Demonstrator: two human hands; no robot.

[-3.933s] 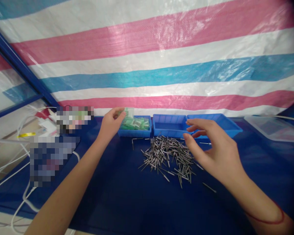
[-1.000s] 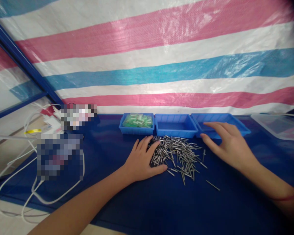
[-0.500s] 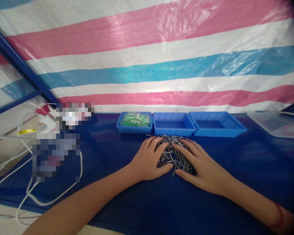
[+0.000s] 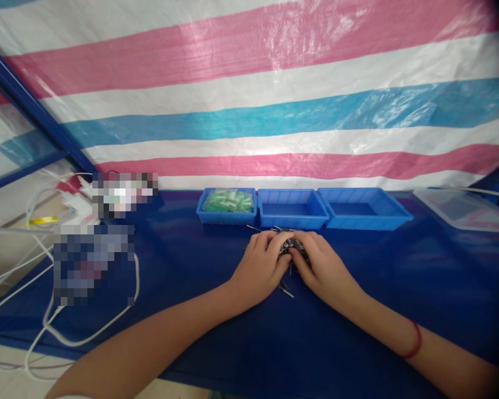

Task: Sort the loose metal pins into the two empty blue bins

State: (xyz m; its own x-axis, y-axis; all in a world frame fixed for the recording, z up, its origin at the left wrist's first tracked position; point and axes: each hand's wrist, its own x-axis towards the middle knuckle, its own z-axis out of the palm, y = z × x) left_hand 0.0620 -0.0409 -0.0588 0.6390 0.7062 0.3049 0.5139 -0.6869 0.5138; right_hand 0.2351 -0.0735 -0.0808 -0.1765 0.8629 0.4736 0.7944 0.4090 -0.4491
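A heap of thin silvery metal pins [image 4: 291, 244], rivet-like in shape, is gathered between my two hands on the blue tabletop [image 4: 316, 354]. My left hand [image 4: 260, 266] curls round its left side, fingers bent and thumb pressed in. From the right, my right hand [image 4: 322, 269] closes round the same heap, its thumb near the left thumb. Most of the pins are hidden under the fingers. A few stray pins [image 4: 286, 291] lie just in front of the hands, and some stick out behind the fingertips.
Behind the hands stand three blue bins in a row: a left bin [image 4: 205, 218] with green-and-white packets [image 4: 228, 200], a middle bin [image 4: 293, 220] and a right bin [image 4: 363, 221]. A clear plastic lid [image 4: 461, 210] lies far right. White cables [image 4: 137, 277] loop at left.
Both hands have moved inward and curled, squeezing the spread pins into a smaller, tighter heap. Several pins now show only between the fingers or loose in front.
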